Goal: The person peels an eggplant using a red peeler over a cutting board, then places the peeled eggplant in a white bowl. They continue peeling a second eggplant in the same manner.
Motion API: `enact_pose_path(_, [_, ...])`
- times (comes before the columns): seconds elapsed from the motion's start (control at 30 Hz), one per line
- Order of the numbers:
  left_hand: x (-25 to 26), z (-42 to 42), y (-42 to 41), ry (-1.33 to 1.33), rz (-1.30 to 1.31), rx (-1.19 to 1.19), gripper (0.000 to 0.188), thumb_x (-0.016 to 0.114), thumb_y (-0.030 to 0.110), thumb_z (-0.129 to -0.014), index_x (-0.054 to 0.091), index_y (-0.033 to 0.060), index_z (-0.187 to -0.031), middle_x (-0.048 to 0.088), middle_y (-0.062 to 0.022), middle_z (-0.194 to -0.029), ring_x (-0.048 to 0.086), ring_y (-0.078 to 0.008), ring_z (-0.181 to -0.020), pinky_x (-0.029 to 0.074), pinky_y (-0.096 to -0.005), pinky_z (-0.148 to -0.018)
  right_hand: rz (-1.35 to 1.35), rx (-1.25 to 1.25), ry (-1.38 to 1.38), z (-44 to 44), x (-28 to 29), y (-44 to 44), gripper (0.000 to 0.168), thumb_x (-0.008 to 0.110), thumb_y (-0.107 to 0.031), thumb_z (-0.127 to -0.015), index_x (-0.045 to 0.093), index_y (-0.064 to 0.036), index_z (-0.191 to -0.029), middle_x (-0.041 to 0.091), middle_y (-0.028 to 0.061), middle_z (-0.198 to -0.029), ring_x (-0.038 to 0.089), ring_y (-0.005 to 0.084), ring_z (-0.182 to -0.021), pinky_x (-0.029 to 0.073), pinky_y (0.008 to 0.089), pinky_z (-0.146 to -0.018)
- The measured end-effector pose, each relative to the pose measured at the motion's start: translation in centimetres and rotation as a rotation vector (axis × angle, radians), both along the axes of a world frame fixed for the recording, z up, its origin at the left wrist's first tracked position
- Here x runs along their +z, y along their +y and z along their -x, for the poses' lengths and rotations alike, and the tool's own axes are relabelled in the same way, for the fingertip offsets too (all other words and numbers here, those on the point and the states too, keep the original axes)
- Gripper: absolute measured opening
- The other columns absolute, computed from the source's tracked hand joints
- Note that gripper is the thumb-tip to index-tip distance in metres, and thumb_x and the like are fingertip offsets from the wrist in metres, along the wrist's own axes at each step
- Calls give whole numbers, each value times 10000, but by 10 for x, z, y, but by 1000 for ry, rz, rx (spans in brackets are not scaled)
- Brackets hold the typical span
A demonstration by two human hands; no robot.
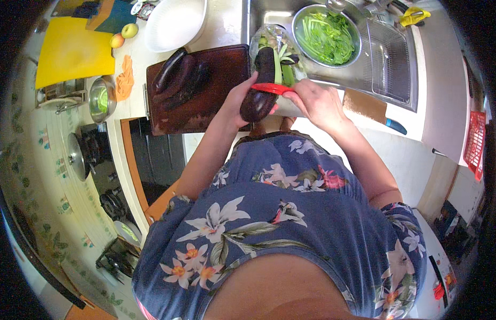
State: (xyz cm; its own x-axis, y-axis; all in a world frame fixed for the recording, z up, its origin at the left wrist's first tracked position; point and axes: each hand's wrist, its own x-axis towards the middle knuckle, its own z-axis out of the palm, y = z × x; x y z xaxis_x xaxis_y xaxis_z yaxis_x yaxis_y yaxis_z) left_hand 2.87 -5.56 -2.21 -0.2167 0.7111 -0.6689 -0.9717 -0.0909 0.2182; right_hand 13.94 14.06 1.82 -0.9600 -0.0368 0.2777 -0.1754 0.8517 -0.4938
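Observation:
My left hand [240, 100] grips a dark purple eggplant [258, 107], held lengthwise in front of me above the counter's front edge. In my right hand [320, 103] is a red peeler [270, 88], lying across the eggplant's upper side; its blade cannot be made out. Beyond the hands, a clear plastic bag [296, 48] at the sink's edge holds green and dark vegetable scraps [287, 74]. To the left, several more eggplants [188, 76] lie on a dark brown cutting board [228, 80].
A metal bowl of leafy greens [330, 38] stands in the sink [268, 8]. Right of my right hand lies a blue-handled knife [396, 126]. Behind the board is a white basin [174, 26]. Farther left are two apples [123, 35], a yellow board [73, 50] and a small metal bowl [101, 100].

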Motion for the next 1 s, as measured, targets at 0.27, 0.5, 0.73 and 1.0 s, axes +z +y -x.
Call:
enact_pose_path(0.27, [-8, -1, -32, 158, -135, -184, 549, 353, 458, -1002, 524, -19, -1214, 648, -251, -981, 658, -361, -649, 561, -423, -548, -3, -251, -441, 76, -57, 45, 416, 523, -424, -950, 680, -48, -862, 667, 194, -824, 659, 365, -748, 514, 466, -639])
enact_pose_path(0.5, [5, 2, -30, 0, -90, 33, 569, 391, 466, -994, 533, -44, -1202, 635, -265, -1053, 684, -401, -812, 593, -506, -720, -115, -225, -340, 56, -1, 49, 393, 513, -396, -966, 658, -42, -874, 647, 190, -744, 655, 355, -667, 502, 457, -598])
enact_pose_path(0.73, [-16, 12, -16, -67, -211, -33, 553, 423, 481, -986, 557, -14, -1191, 667, -213, -989, 696, -322, -822, 605, -447, -688, 49, 58, -76, 9, 8, -7, 310, 573, -365, -919, 575, -77, -802, 593, 113, -734, 630, 331, -648, 492, 430, -527])
enact_pose_path(1.0, [3, 1, -19, 38, -171, -131, 468, 439, 389, -995, 486, 22, -1282, 654, -227, -1021, 696, -316, -786, 608, -434, -654, -5, -29, -128, 56, -32, 30, 322, 556, -365, -937, 613, -55, -871, 638, 152, -796, 641, 370, -713, 509, 457, -596])
